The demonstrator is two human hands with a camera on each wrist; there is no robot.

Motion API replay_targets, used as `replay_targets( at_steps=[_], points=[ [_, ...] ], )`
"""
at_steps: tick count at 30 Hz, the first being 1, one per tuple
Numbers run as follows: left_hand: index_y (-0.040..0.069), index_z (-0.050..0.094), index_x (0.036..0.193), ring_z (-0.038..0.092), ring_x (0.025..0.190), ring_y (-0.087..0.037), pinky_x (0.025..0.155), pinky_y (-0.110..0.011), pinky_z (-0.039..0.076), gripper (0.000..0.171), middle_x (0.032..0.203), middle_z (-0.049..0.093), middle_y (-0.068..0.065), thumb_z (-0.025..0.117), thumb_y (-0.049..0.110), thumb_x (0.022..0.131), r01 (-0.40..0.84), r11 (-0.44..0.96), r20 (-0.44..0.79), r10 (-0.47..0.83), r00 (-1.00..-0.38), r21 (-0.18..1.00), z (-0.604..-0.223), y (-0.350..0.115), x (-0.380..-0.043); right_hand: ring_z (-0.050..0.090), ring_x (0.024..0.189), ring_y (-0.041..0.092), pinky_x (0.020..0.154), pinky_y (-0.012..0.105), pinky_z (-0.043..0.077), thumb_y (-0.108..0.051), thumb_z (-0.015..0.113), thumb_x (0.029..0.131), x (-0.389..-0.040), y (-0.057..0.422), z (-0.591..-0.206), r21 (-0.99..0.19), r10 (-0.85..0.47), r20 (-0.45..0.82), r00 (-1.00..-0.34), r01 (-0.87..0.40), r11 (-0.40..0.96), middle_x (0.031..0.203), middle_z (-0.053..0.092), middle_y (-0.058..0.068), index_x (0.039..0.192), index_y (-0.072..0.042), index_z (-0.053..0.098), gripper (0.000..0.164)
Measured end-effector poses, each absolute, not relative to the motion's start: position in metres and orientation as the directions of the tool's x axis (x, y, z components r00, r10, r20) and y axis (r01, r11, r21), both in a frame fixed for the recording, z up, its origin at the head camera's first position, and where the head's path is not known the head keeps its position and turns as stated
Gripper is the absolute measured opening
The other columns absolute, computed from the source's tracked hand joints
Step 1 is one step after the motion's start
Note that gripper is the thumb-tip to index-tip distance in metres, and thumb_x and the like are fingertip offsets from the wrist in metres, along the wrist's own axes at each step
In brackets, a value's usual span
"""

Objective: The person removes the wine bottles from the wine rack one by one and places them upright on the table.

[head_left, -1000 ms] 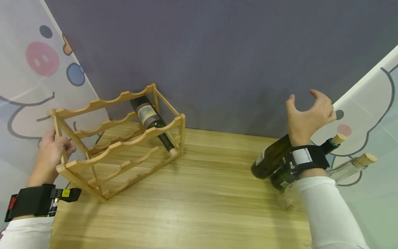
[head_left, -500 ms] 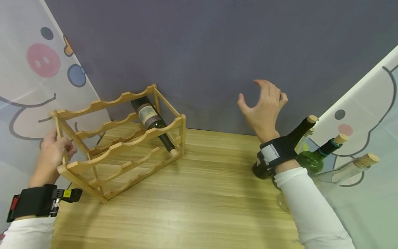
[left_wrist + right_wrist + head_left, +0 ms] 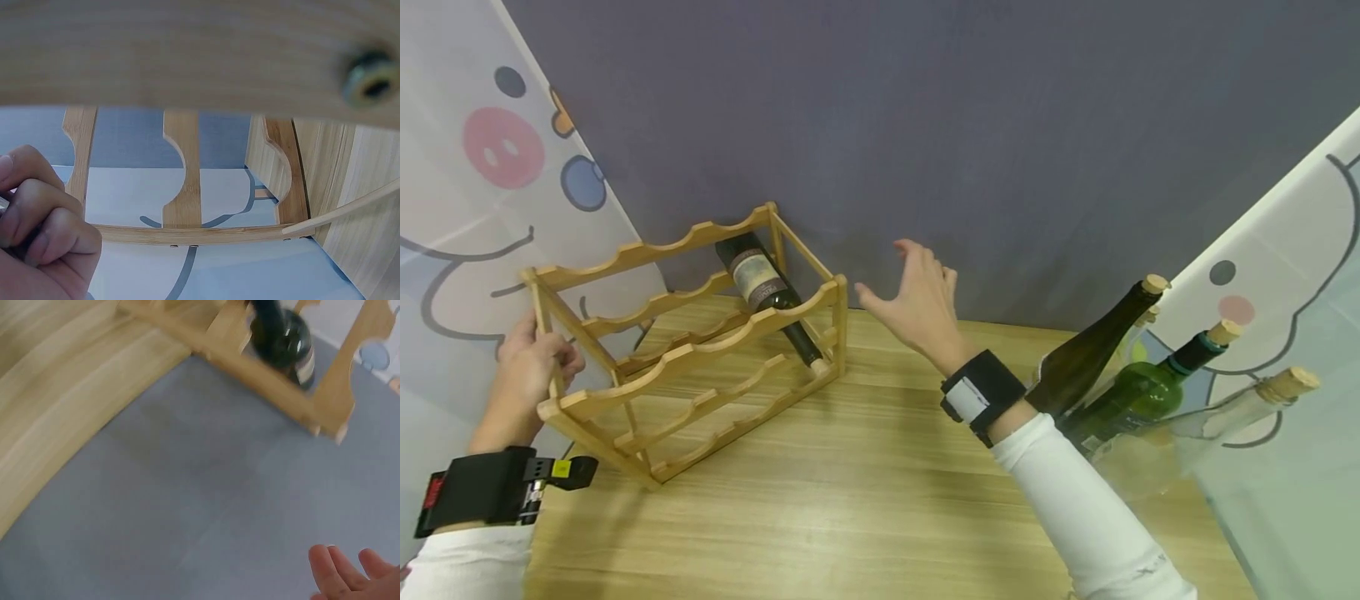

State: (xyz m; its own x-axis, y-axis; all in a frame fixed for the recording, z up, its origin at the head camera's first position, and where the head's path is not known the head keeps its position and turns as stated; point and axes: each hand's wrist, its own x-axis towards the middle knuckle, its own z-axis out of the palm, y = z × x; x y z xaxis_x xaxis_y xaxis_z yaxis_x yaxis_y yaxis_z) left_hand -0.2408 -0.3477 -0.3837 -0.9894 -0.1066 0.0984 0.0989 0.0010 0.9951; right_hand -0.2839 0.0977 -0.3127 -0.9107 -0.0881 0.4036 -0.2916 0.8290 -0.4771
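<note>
A wooden wine rack (image 3: 677, 364) with scalloped rails stands at the left of the table. In its right end lies one dark wine bottle (image 3: 765, 287) with a pale label, its corked neck pointing toward me. My left hand (image 3: 531, 367) grips the rack's left end post; in the left wrist view its curled fingers (image 3: 53, 219) show beside the frame. My right hand (image 3: 917, 300) is in the air just right of the rack, thumb and fingers spread apart with nothing between them. In the right wrist view, its fingertips (image 3: 337, 569) show at the lower right corner.
Several corked bottles stand at the right: a dark one (image 3: 1086, 358), a green one (image 3: 1142, 392) and a clear one (image 3: 1217, 425). My right forearm partly covers them. A grey panel (image 3: 970, 150) rises behind the wooden table (image 3: 820, 517), with printed panels (image 3: 452, 225) at both sides.
My right hand has moved left from above the standing bottles to near the rack, uncovering more of those bottles. My left hand and the rack have stayed in place.
</note>
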Motion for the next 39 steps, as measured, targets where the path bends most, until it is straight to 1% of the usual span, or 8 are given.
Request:
replay_targets(
  at_steps=[8,15,19,23,26,29,35,39],
  points=[
    [0.013,0.029,0.138,0.042,0.049,-0.012,0.043,-0.031,0.027,0.045,0.063,0.044,0.004,0.029,-0.001,0.096,0.093,0.013,0.094,-0.137,-0.986,0.996,-0.381,-0.344,-0.242,0.052,0.124,0.03,0.104,0.05,0.032,-0.053,0.058,0.091,-0.283,0.06,-0.331,-0.504,-0.156,0.217,-0.964,-0.248,0.828,0.136,0.053,0.015,0.146,-0.005,0.035,0.077],
    [0.016,0.032,0.136,0.043,0.049,-0.012,0.043,-0.032,0.026,0.042,0.062,0.047,0.004,0.029,0.002,0.097,0.078,0.085,0.091,-0.151,-0.984,0.993,-0.382,-0.343,-0.241,0.052,0.129,0.032,0.11,0.05,0.036,-0.052,0.056,0.093,-0.277,0.05,-0.361,-0.484,-0.2,0.088,-0.976,-0.218,0.847,0.141,0.052,0.018,0.149,-0.001,0.029,0.08],
    [0.015,0.031,0.138,0.042,0.049,-0.012,0.044,-0.032,0.026,0.044,0.062,0.045,0.004,0.03,0.001,0.097,0.099,0.056,0.106,-0.146,-0.984,0.994,-0.383,-0.345,-0.241,0.056,0.124,0.032,0.104,0.047,0.044,-0.054,0.056,0.094,-0.274,0.044,-0.369,-0.535,-0.217,0.048,-0.975,-0.209,0.818,0.133,0.057,0.018,0.148,0.001,0.031,0.081],
    [0.014,0.032,0.136,0.04,0.049,-0.013,0.045,-0.033,0.025,0.042,0.063,0.044,0.003,0.029,0.001,0.096,0.111,0.027,0.113,-0.138,-0.984,0.993,-0.385,-0.346,-0.241,0.057,0.12,0.033,0.102,0.046,0.046,-0.05,0.053,0.097,-0.273,0.038,-0.378,-0.558,-0.311,0.025,-0.95,-0.272,0.784,0.132,0.057,0.019,0.149,-0.001,0.03,0.075],
    [0.015,0.034,0.132,0.039,0.048,-0.013,0.044,-0.034,0.024,0.039,0.063,0.043,0.003,0.029,0.0,0.096,0.118,0.007,0.118,-0.133,-0.984,0.993,-0.385,-0.346,-0.24,0.055,0.124,0.035,0.103,0.048,0.045,-0.044,0.051,0.101,-0.272,0.035,-0.388,-0.524,-0.398,0.017,-0.917,-0.348,0.778,0.138,0.053,0.02,0.153,-0.007,0.028,0.068],
    [0.016,0.037,0.124,0.039,0.047,-0.014,0.044,-0.034,0.023,0.035,0.062,0.043,0.003,0.028,-0.002,0.096,0.128,-0.011,0.126,-0.133,-0.983,0.992,-0.386,-0.345,-0.24,0.057,0.121,0.033,0.097,0.044,0.049,-0.038,0.049,0.102,-0.271,0.032,-0.396,-0.496,-0.444,0.02,-0.896,-0.394,0.774,0.139,0.053,0.018,0.154,-0.012,0.03,0.061],
    [0.013,0.035,0.129,0.037,0.047,-0.013,0.045,-0.034,0.021,0.037,0.061,0.042,0.003,0.028,-0.002,0.096,0.141,-0.054,0.133,-0.124,-0.983,0.989,-0.386,-0.346,-0.24,0.063,0.097,0.022,0.074,0.026,0.05,-0.032,0.051,0.102,-0.272,0.023,-0.409,-0.616,-0.388,0.024,-0.921,-0.32,0.72,0.126,0.06,0.016,0.146,-0.002,0.039,0.055],
    [0.011,0.029,0.137,0.036,0.048,-0.014,0.047,-0.035,0.02,0.043,0.061,0.041,0.003,0.027,-0.001,0.097,0.136,-0.047,0.13,-0.115,-0.985,0.99,-0.386,-0.347,-0.239,0.066,0.106,0.025,0.079,0.029,0.053,-0.032,0.053,0.101,-0.273,0.018,-0.419,-0.678,-0.341,0.027,-0.94,-0.268,0.684,0.129,0.06,0.019,0.148,0.002,0.034,0.06]
  ],
)
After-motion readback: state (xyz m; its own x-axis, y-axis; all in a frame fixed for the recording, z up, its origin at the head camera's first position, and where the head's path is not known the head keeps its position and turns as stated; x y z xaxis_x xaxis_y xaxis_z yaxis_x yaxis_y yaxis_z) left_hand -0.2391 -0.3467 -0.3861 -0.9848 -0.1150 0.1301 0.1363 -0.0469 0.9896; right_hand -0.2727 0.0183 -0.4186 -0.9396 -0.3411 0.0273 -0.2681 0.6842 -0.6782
